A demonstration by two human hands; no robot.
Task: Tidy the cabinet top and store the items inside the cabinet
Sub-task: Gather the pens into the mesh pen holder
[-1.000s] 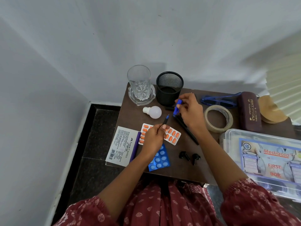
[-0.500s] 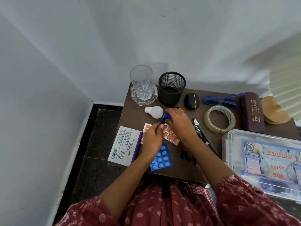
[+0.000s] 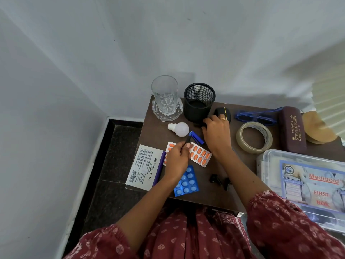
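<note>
On the brown cabinet top my left hand pinches a dark pen whose bare tip points away from me. Its blue cap lies loose on the wood just beyond. My right hand is past the cap, fingers curled over the end of a black pen at the foot of the black mesh pen cup. An orange pill strip and a blue pill strip lie under and beside my left hand.
A glass on a clear dish, a white bulb, a stamp pad box, a small black case, blue glasses, a tape roll, a maroon glasses case, black earbuds and a first aid box crowd the top.
My right hand carried the blue cap down, dropped it on the cabinet top beside the bulb, then moved back to the black pen near the mesh cup. My left hand kept its pen.
</note>
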